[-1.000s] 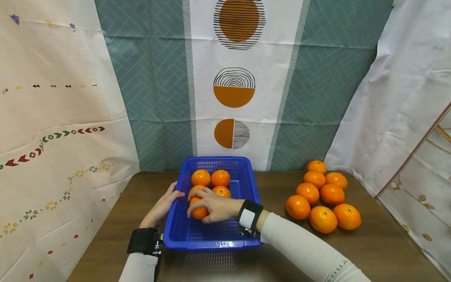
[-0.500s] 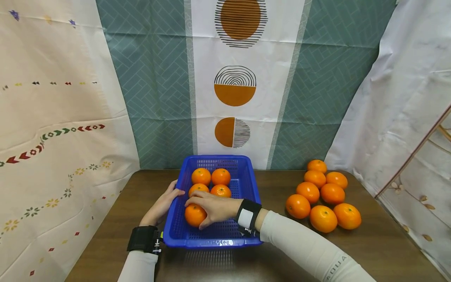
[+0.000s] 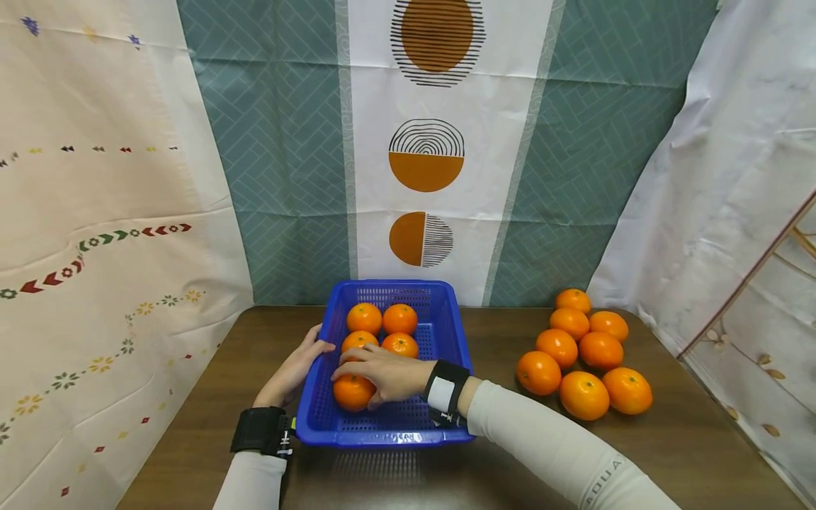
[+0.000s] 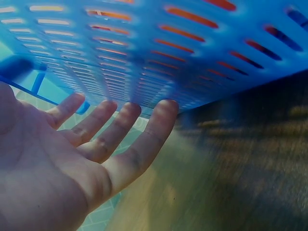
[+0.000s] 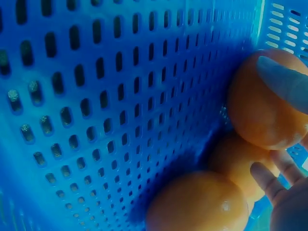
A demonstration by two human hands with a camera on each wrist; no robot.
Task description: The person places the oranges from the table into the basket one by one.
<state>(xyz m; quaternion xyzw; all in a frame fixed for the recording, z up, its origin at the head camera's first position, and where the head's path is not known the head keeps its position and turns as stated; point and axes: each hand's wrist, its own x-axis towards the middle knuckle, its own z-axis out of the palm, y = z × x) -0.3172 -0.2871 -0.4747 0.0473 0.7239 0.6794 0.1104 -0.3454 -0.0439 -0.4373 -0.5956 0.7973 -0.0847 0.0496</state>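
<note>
In the head view a blue perforated plastic basket stands on the table. My left hand holds its left side, thumb over the rim; in the left wrist view the fingers lie along the slotted outer wall. My right hand reaches inside and holds an orange at the basket's near left. In the right wrist view my thumb rests on one orange. Behind the held orange sit several others, two at the back and two in front of them, one partly covered by my fingers.
On the right of the brown wooden table lies a loose group of several oranges. Patterned cloths hang behind and at both sides. Each wrist wears a black band.
My right hand has shifted the held orange a little toward the near left of the basket, apart from the row behind. My left hand stays on the left rim.
</note>
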